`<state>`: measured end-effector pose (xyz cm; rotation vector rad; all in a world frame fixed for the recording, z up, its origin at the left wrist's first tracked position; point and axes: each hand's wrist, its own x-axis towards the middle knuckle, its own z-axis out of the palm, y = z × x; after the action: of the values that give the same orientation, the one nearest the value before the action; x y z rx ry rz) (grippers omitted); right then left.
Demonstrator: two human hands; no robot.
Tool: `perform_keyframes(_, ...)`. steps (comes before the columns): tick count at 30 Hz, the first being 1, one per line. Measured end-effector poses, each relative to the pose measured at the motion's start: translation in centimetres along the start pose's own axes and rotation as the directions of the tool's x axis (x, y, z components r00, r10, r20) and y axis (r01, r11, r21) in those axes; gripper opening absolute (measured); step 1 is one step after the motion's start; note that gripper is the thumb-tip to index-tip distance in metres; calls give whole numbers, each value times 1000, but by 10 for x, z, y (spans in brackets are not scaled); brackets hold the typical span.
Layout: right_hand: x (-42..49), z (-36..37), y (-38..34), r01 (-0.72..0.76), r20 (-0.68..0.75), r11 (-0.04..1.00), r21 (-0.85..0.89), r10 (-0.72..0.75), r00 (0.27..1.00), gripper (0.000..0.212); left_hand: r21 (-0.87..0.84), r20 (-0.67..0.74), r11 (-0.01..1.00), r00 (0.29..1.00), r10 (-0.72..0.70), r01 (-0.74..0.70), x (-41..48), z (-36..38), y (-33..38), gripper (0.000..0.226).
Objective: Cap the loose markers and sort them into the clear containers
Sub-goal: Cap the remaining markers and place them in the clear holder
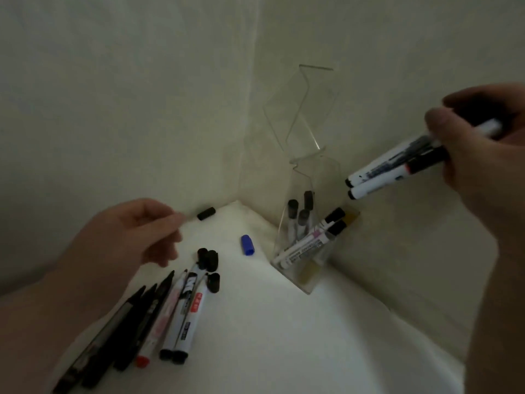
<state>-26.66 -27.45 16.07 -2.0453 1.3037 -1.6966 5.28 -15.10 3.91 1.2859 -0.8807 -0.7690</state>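
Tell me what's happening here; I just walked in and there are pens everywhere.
A person is sorting markers on a white surface. Their right hand holds two markers in the air beside the clear container, which already has several markers in it. Their left hand hovers, holding nothing, above the loose markers that lie by a few black caps. A blue cap lies apart, nearer the container.
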Motion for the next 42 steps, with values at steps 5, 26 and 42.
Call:
perform_keyframes(5, -10, 43, 10, 52, 206, 988, -147, -21, 978, 15, 301, -116, 951, 993, -31, 64, 1, -38, -31, 23)
perform_keyframes(26, -99, 138, -41, 347, 834, 936, 58, -237, 498, 22, 953, 32, 301, 967, -255, 48, -13, -67, -23, 48)
perform_keyframes(42, -133, 188, 16, 158, 904, 985, -67, -7, 427, 7, 736, 51, 609, 872, -487, 297, -6, -63, -34, 44)
